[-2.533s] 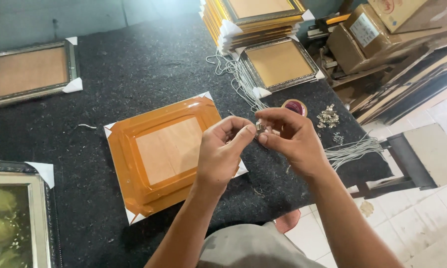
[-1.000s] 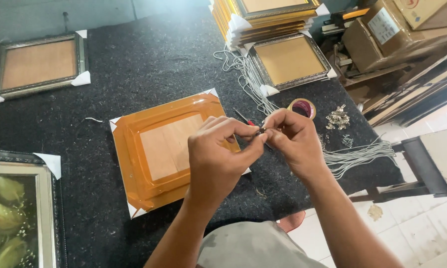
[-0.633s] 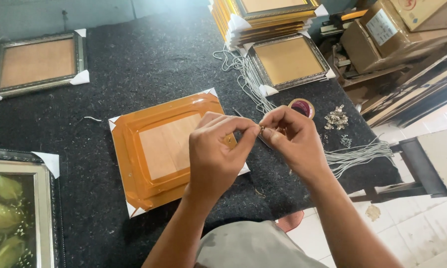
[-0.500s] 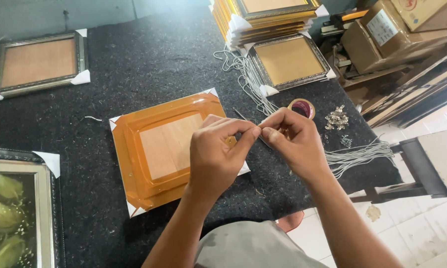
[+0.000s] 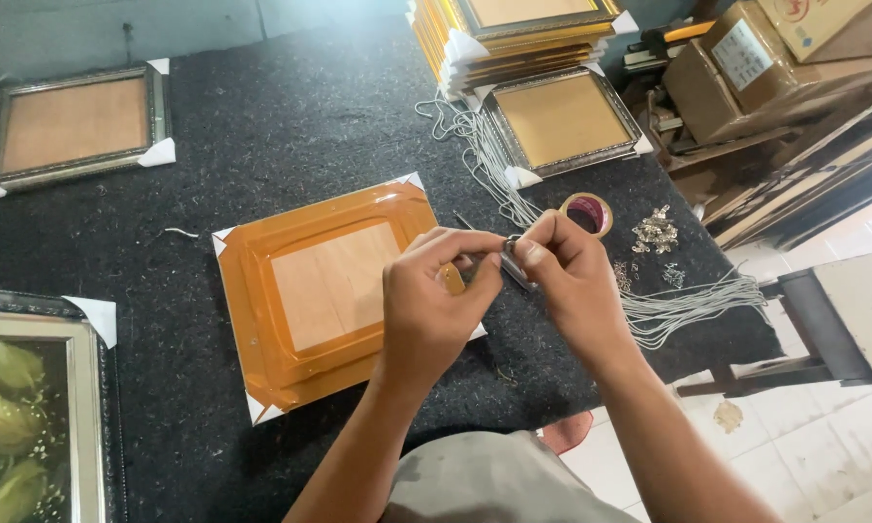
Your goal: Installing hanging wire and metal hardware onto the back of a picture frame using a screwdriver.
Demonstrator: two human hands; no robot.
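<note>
Both hands are meeting above the right edge of an orange frame, which is lying back side up on the dark felt table with white paper corners on it. The left hand is curling its fingers in and pinching a small metal piece between thumb and forefinger, and the right hand is pinching the same piece from the other side, fingertips pressed close together; what the piece is exactly is too small to tell. A thin dark tool is lying on the felt just under the hands, partly hidden by them. Just beyond the right hand a roll of tape is sitting flat, with a little heap of metal hooks near it and a bundle of white cords trailing toward the table's right edge. Farther back a silver frame is lying face down beside a stack of gold frames. Another silver frame is resting at the far left, and a frame holding a leafy picture is showing at the near left corner.
</note>
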